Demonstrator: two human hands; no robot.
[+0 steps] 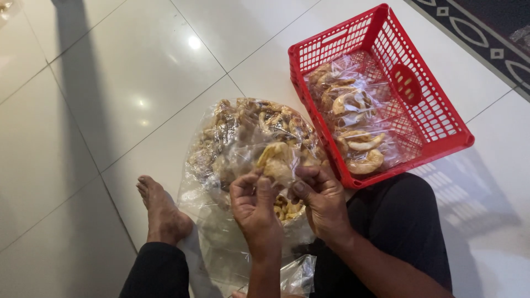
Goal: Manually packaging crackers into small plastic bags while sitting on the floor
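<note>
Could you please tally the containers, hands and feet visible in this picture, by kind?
Red basket: 1
Big clear bag of crackers: 1
Small bag held between both hands: 1
Hands: 2, left hand and right hand
Bare foot: 1
Total: 6
The small packed bags inside the basket overlap too much to count.

Big bag of crackers (248, 138) sits on the floor (110, 99) right in front, basket (436, 116) just to its right with small packets (353, 116) inside, foot (160, 212) on the left.
</note>
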